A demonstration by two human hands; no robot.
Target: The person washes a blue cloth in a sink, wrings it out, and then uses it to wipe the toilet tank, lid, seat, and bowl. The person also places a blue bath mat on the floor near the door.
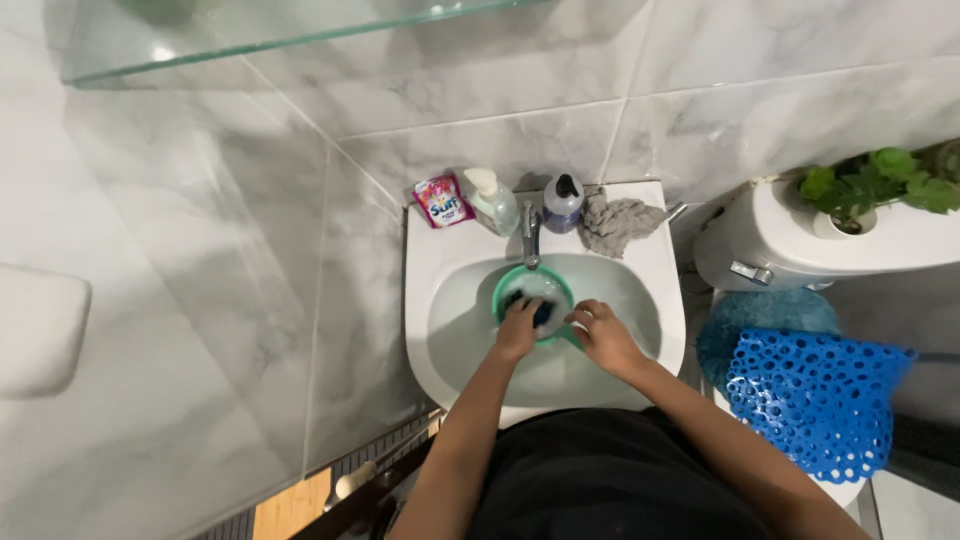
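A small green bowl [505, 283] sits inside the white sink [440, 255], right under the chrome tap [530, 235]. The bowl holds water and something dark blue [543, 312]. My left hand [519, 328] reaches into the bowl, fingers curled on the dark blue thing. My right hand [600, 330] rests at the bowl's right rim, fingers bent against it.
At the sink's back edge stand a pink sachet [443, 200], a pale pump bottle [492, 200], a dark-capped bottle [563, 202] and a grey rag [615, 222]. A toilet tank [780, 245] with a potted plant [880, 185] is right; a blue perforated mat [815, 400] lies below. A glass shelf [250, 40] hangs overhead.
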